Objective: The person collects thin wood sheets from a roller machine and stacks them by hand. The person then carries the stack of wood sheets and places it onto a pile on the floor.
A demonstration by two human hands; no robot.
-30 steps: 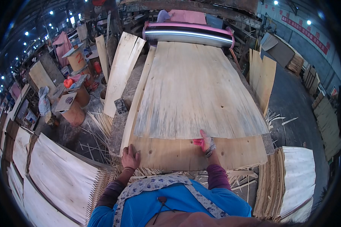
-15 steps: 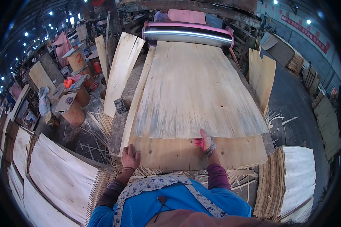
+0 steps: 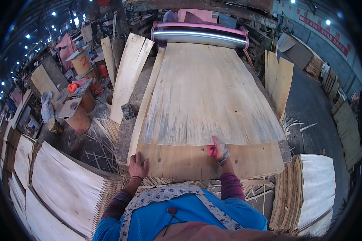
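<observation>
A broad, pale wood veneer sheet (image 3: 209, 92), streaked grey toward its near edge and marked by 1 small dark hole right of centre, lies flat on the work table (image 3: 140, 90) and stretches away to a shiny metal roller (image 3: 199, 37) with pink along its top. Under it, a browner wood sheet (image 3: 181, 161) with a few knots sticks out on the near side, and a narrow pale strip (image 3: 152, 98) runs along the left. The left hand (image 3: 138, 166) rests on the near left corner of this lower layer, its fingers a little apart. The right hand (image 3: 219, 150), its fingers reddish and its wrist wrapped in grey, is at the upper sheet's near edge, thumb pointing forward; I cannot tell whether it pinches the edge. The table's rough grey surface shows beside the layers. Around it, veneer stacks stand at both sides, 1 at lower left (image 3: 66, 180) and 1 at lower right (image 3: 287, 197), while splintered scraps (image 3: 106, 132) litter the dark floor (image 3: 309, 108). Tall offcuts (image 3: 130, 76) lean left of the table, with orange-brown drums (image 3: 78, 120) beyond. Behind the roller is another person (image 3: 171, 16); a red banner (image 3: 321, 32) crosses the right wall, and small lamps (image 3: 328, 22) dot the dim hall.
</observation>
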